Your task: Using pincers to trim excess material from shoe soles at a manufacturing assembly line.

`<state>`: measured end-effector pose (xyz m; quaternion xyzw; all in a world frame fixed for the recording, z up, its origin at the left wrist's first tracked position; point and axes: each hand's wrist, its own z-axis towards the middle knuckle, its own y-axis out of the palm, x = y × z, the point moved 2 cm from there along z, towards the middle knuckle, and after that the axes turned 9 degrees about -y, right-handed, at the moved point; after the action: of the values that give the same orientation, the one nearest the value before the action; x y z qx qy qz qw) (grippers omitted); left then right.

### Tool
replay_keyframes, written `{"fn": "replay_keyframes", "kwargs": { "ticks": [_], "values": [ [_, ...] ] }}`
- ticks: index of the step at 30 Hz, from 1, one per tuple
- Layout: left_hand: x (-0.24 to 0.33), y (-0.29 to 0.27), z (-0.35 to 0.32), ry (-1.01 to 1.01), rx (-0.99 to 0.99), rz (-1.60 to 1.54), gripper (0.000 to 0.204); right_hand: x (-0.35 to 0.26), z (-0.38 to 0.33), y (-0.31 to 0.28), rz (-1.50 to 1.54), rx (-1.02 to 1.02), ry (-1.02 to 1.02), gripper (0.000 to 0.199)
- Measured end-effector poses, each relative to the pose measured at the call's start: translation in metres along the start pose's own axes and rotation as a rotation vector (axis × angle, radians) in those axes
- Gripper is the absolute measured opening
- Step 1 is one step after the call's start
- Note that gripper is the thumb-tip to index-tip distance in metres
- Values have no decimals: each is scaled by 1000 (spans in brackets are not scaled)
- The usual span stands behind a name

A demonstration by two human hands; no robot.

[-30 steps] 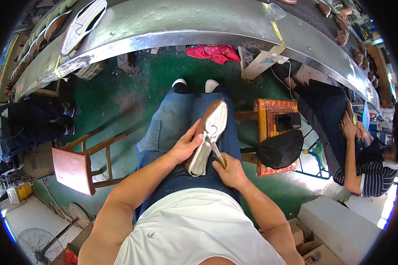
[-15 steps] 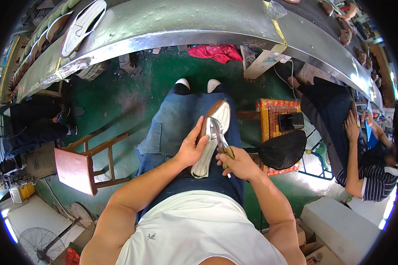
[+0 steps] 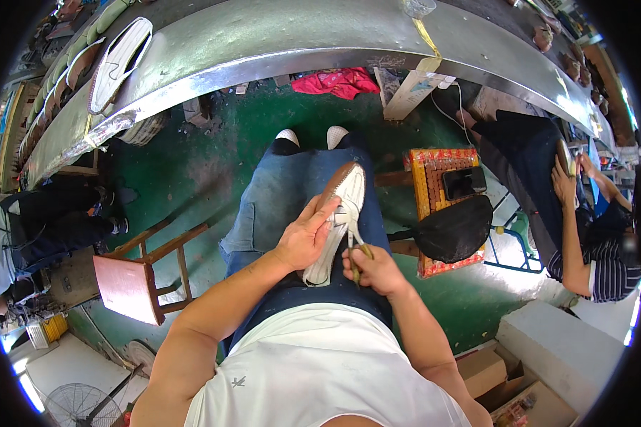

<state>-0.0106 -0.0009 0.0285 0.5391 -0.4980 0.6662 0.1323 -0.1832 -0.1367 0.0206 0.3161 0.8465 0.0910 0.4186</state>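
Note:
A shoe upper, brown round the rim with a whitish underside, lies lengthwise on my lap with its underside up. My left hand is closed on its left side, thumb and fingertips pressing near the middle. My right hand grips the yellowish-green handles of lasting pincers. Their metal jaws meet the shoe's right edge near my left fingertips. Exactly what the jaws pinch is too small to tell.
Ahead runs a metal bench, bearing another white-soled shoe. A wooden stool stands left. At right is a woven-topped seat with a phone and black cloth bag. A co-worker's arm is farther right.
The pincers have moved from over the shoe's middle to its right edge, and my right hand has turned and dropped slightly. My left fingers have shifted inward over the underside.

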Motion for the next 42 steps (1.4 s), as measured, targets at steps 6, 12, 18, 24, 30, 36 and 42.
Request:
{"fn": "replay_keyframes", "kwargs": {
  "ticks": [6, 12, 18, 24, 30, 36, 42],
  "values": [
    [25, -2, 4, -53, -11, 36, 48, -42, -7, -39, -15, -273, 75, 34],
    [12, 6, 3, -38, 77, 114, 44, -103, -5, -9, -675, -11, -157, 40],
    [4, 3, 1, -48, 38, 64, 43, -114, 21, 3, -1081, -72, -376, 46],
    [-2, 6, -4, -106, 49, 87, 60, -115, 21, 7, -1035, -82, -208, 44],
    [-11, 16, -5, -365, -16, -38, 76, -80, 10, 7, -1438, -91, -549, 39],
    [-22, 17, -14, -348, -125, -320, 84, -73, -6, 15, -1367, -93, -579, 35],
    [-25, 5, -62, -519, -512, -893, 92, -69, -9, 7, -1354, -74, -459, 37]
  ]
}}
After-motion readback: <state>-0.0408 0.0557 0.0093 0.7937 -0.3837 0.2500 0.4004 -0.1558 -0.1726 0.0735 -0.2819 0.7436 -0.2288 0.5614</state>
